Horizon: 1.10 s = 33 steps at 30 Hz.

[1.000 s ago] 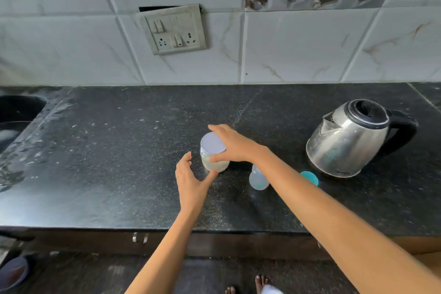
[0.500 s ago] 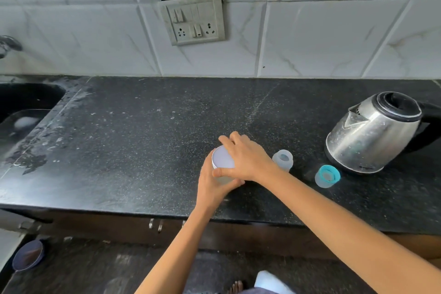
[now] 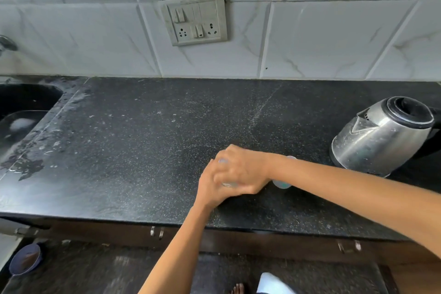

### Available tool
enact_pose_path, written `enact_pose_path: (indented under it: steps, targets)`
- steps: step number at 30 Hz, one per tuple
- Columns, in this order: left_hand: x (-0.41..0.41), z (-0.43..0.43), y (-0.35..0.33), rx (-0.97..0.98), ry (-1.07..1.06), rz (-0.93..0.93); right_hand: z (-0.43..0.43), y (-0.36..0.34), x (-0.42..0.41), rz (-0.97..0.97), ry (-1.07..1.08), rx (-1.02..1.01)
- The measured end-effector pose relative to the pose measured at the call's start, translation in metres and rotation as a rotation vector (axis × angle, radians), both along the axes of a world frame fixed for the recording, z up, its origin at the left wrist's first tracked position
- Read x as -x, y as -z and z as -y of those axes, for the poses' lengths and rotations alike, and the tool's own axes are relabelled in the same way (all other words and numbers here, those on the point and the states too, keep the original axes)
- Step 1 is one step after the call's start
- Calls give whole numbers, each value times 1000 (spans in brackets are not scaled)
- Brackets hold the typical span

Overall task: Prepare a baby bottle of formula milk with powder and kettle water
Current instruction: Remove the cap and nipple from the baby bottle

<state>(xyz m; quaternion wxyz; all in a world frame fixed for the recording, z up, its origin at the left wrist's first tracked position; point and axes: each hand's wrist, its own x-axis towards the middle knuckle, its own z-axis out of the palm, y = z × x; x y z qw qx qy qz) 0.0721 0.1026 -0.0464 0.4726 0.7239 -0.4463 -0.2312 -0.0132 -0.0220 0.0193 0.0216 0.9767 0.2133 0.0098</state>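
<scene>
A small clear jar (image 3: 229, 184) with a pale lid stands on the black counter (image 3: 143, 150), almost wholly hidden by both hands. My right hand (image 3: 241, 169) grips its lid from above. My left hand (image 3: 208, 190) wraps the jar's body from the near side. Just right of the hands, a teal-and-clear bottle cap (image 3: 282, 185) peeks out under my right forearm. A sliver of the clear baby bottle (image 3: 291, 157) shows behind that forearm. A steel kettle (image 3: 381, 136) with a black lid stands at the right.
A dark sink (image 3: 23, 102) lies at the counter's left end, with a tap (image 3: 7, 43) above it. A switch and socket plate (image 3: 194, 20) hangs on the tiled wall. A bowl (image 3: 25, 259) sits on the floor below left.
My left hand came in from the near side and closed round the jar. My right hand has curled further over the lid, hiding it. The view shifted left.
</scene>
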Motion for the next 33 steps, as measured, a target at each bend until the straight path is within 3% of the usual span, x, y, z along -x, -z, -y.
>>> enact_pose_path:
  steps: [2,4,6,8,10,14,17,20,22,26,33]
  targets:
    - [1,4,1,-16,22,0,-6,-12,-2,-72,-143,-164]
    - [0,5,9,-15,-38,-62,-7,-17,-2,3,2,-235]
    - [-2,3,16,-32,-43,-95,-6,-18,-3,42,317,-54]
    - [-1,0,13,-46,-43,-92,-10,-23,-5,-190,570,141]
    - [0,0,11,-35,-53,-92,-14,-30,-9,-367,558,180]
    - [0,0,14,-17,-59,-91,4,-39,-11,-397,259,71]
    - [-2,-1,9,2,-28,-100,16,-56,-7,-393,219,-212]
    - [-2,-2,2,4,17,-94,37,-71,0,-309,425,-490]
    - [-3,-4,2,-3,57,-102,57,-69,3,-255,663,-557]
    - [-3,-7,2,15,36,-116,91,-27,8,-337,931,-561]
    - [4,-7,2,99,-74,-144,112,24,23,-505,1048,-498]
